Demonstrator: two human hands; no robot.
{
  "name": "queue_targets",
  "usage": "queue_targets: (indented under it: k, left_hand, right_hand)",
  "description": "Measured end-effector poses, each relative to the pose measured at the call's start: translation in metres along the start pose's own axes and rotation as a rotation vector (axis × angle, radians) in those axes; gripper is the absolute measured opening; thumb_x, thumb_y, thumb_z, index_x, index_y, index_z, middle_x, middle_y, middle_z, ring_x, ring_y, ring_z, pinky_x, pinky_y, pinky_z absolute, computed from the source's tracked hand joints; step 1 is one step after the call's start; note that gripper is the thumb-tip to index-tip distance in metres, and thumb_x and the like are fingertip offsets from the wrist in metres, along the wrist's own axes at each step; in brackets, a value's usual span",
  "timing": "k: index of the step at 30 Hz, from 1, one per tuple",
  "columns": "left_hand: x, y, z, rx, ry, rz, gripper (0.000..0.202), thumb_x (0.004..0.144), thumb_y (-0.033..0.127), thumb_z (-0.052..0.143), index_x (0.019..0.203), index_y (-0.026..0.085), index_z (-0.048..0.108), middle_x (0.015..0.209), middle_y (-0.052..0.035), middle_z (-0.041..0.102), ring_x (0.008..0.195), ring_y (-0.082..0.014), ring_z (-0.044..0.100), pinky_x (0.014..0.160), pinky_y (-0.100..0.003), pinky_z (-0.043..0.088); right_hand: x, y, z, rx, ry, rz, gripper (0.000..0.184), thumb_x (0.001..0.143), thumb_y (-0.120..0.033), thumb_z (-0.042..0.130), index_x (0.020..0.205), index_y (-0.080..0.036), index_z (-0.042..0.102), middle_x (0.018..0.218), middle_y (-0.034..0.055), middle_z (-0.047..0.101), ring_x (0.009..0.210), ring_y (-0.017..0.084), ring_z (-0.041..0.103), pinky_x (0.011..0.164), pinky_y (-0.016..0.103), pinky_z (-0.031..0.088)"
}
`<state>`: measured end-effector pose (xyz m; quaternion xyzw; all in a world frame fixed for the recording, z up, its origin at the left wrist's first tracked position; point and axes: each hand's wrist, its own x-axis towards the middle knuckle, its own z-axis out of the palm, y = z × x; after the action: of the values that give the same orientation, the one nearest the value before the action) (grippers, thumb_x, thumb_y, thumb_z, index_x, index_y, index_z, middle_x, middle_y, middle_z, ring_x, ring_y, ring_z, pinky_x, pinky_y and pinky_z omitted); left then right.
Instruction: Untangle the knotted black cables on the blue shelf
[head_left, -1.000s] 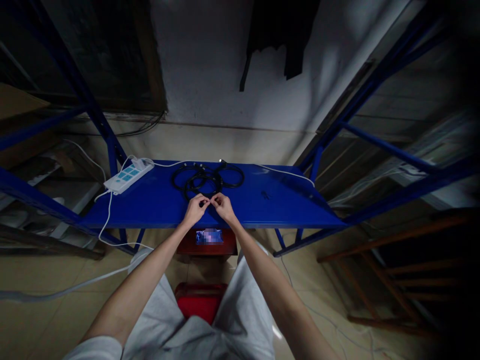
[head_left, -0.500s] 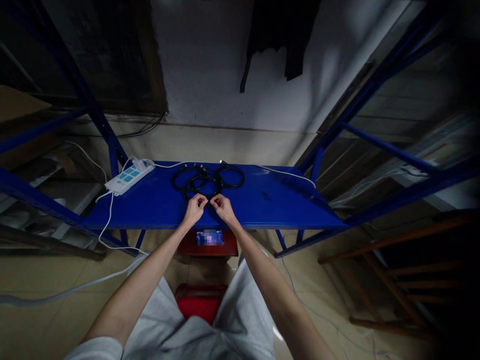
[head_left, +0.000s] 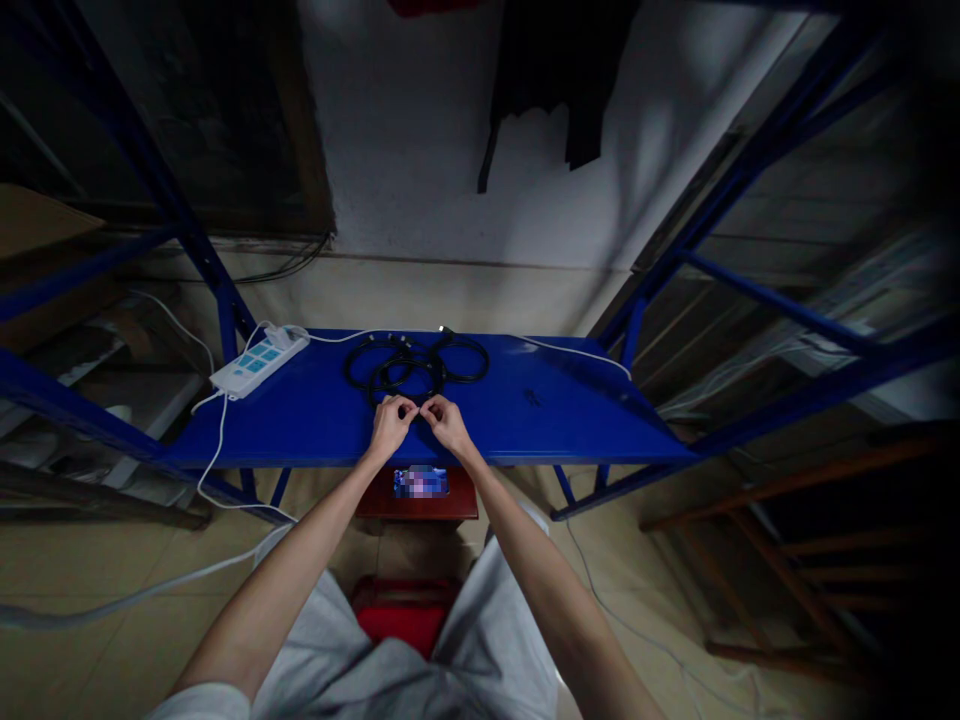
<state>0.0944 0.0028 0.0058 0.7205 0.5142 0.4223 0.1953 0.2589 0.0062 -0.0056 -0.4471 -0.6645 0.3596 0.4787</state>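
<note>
Coiled black cables point(head_left: 375, 386) lie overlapping on the blue shelf table point(head_left: 300, 430), with metal plug ends showing along their far side. My left hand point(head_left: 391, 422) is pinched at the near edge of the front coil. Close beside it, fingertips almost meeting, my right hand point(head_left: 448, 422) is pinched too. Whatever sits between the fingers is too small and dark to make out. To the right, another black loop of cable point(head_left: 480, 372) touches the pile. A few thin black strips point(head_left: 533, 397) lie farther right on the blue surface.
A white power strip point(head_left: 259, 364) with plugged-in leads stands at the table's left end. A white cord point(head_left: 574, 349) runs along the back right. Blue uprights point(head_left: 634, 325) frame both sides. Below the front edge, a phone point(head_left: 421, 482) rests on a red-brown stool point(head_left: 375, 502).
Both hands stay pinched at the front coil, with only slight finger movement. The whole view has shifted a little, so the table sits slightly lower in the picture.
</note>
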Motion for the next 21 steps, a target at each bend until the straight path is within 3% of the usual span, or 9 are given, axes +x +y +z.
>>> queue_targets:
  k: [6, 12, 18, 21]
  left_hand:
    - [-0.003, 0.007, -0.002, 0.02, -0.025, 0.09, 0.014, 0.091, 0.019, 0.06, 0.083, 0.022, 0.07, 0.084, -0.0032, 0.068, 0.09, -0.0207, 0.059, 0.081, -0.033, 0.045]
    - [-0.006, 0.01, -0.001, 0.059, -0.041, 0.096, 0.005, 0.084, 0.017, 0.067, 0.083, 0.021, 0.07, 0.082, -0.0019, 0.066, 0.09, -0.0212, 0.058, 0.083, -0.035, 0.043]
    - [-0.003, 0.001, -0.004, -0.071, 0.009, 0.069, 0.01, 0.086, 0.014, 0.065, 0.081, 0.02, 0.07, 0.082, -0.0027, 0.067, 0.087, -0.0204, 0.058, 0.082, -0.034, 0.045]
    - [-0.003, -0.001, -0.005, -0.12, 0.02, 0.073, 0.012, 0.087, 0.013, 0.063, 0.081, 0.02, 0.071, 0.084, -0.0029, 0.069, 0.087, -0.0203, 0.058, 0.083, -0.034, 0.045]
  right_hand:
    - [0.0, 0.002, 0.001, -0.009, 0.026, -0.003, 0.013, 0.083, -0.031, 0.058, 0.081, -0.019, 0.062, 0.074, 0.0012, 0.061, 0.061, 0.014, 0.05, 0.059, 0.026, 0.039]
    - [-0.001, 0.001, 0.001, -0.014, 0.042, -0.001, 0.016, 0.086, -0.034, 0.057, 0.082, -0.019, 0.062, 0.076, 0.0026, 0.063, 0.061, 0.014, 0.052, 0.057, 0.026, 0.038]
    - [-0.001, 0.001, 0.002, -0.071, 0.01, -0.076, 0.024, 0.088, -0.042, 0.064, 0.095, -0.019, 0.069, 0.09, 0.0047, 0.067, 0.067, 0.015, 0.053, 0.064, 0.027, 0.041]
    - [0.0, 0.003, 0.002, -0.102, -0.028, -0.107, 0.027, 0.087, -0.046, 0.067, 0.09, -0.02, 0.072, 0.091, 0.0056, 0.066, 0.07, 0.016, 0.055, 0.066, 0.028, 0.042]
